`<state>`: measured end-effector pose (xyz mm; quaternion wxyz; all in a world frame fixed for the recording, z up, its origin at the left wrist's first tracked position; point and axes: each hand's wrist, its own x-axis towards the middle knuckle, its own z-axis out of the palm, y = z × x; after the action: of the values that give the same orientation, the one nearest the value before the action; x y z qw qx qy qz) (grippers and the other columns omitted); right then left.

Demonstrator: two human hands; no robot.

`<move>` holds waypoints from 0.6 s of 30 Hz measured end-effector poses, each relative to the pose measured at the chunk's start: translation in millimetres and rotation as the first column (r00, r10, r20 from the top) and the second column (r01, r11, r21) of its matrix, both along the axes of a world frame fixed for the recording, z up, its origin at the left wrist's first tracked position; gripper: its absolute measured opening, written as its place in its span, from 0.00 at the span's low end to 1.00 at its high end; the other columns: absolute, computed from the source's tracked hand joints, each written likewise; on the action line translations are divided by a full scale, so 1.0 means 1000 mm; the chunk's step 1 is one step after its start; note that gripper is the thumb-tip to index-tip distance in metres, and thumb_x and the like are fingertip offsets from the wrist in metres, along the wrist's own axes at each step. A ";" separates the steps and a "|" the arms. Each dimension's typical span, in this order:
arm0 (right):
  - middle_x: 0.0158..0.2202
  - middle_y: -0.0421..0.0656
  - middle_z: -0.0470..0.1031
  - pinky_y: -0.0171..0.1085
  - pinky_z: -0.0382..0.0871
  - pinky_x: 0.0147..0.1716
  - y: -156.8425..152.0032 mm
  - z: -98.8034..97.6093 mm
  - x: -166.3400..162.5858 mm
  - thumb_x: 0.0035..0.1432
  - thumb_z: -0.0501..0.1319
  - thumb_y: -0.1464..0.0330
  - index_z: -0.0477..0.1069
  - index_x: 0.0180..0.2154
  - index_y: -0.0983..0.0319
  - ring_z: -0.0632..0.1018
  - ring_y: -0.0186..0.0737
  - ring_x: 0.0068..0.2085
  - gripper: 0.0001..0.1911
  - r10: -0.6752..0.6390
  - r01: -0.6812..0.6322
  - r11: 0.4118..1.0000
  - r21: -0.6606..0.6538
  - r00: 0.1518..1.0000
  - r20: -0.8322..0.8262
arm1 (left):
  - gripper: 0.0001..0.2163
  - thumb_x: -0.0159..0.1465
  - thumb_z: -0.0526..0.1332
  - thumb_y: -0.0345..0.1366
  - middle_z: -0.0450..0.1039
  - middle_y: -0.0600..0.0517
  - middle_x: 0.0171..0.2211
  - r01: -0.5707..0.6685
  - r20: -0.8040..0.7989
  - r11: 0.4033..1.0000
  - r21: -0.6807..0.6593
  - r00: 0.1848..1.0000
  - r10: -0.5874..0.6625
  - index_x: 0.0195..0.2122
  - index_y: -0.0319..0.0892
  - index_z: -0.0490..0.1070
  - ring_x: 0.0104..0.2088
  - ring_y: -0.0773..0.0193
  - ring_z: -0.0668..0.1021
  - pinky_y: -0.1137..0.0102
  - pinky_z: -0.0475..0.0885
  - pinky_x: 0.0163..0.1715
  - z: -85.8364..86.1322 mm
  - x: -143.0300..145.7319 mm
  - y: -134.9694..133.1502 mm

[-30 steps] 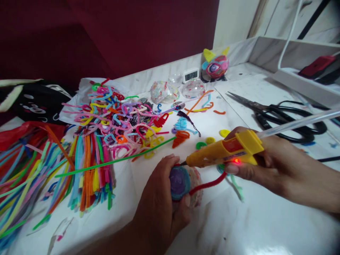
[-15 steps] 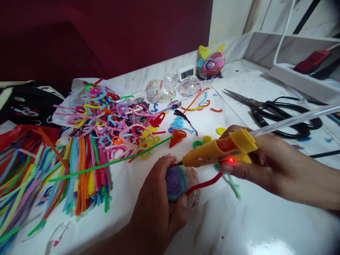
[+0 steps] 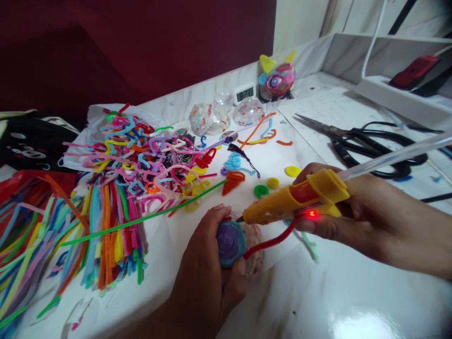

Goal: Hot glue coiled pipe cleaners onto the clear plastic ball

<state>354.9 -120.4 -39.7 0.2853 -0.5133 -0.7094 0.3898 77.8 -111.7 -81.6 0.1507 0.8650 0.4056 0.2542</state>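
Observation:
My left hand (image 3: 208,263) is wrapped round a clear plastic ball (image 3: 257,263) speckled with coloured bits. On the ball's near side sits a round coil of pipe cleaner (image 3: 230,240), purple in the middle with a light blue ring. A red pipe cleaner (image 3: 270,243) runs from the coil's edge towards my right hand (image 3: 339,221). That hand is closed on a yellow hot glue gun (image 3: 282,202), its red light lit and a clear glue stick (image 3: 391,157) out of its back. The dark nozzle points at the coil's upper edge; I cannot tell whether it touches.
Black-handled scissors (image 3: 367,146) lie beyond my right hand. Loose pipe cleaners (image 3: 109,235) and a tangled heap of bent pieces (image 3: 151,155) cover the left side. Behind stand clear plastic domes (image 3: 249,113), a digital clock (image 3: 244,94) and a decorated horned ball (image 3: 278,81).
The view has shifted slightly. The nozzle now sits a little farther right along the coil's upper edge. Both hands keep their hold.

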 end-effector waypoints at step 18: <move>0.38 0.38 0.82 0.31 0.77 0.27 -0.006 0.005 0.006 0.57 0.64 0.57 0.77 0.43 0.51 0.81 0.40 0.33 0.12 0.012 -0.015 0.996 0.089 0.999 0.037 | 0.28 0.66 0.54 0.38 0.59 0.42 0.62 0.003 -0.012 1.000 -0.016 1.000 -0.003 0.66 0.39 0.49 0.62 0.53 0.66 0.58 0.65 0.61 0.003 -0.001 0.000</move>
<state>360.9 -126.2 -34.8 0.2923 -0.5021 -0.7346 0.3505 77.2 -112.1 -78.5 0.1556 0.8658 0.4073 0.2455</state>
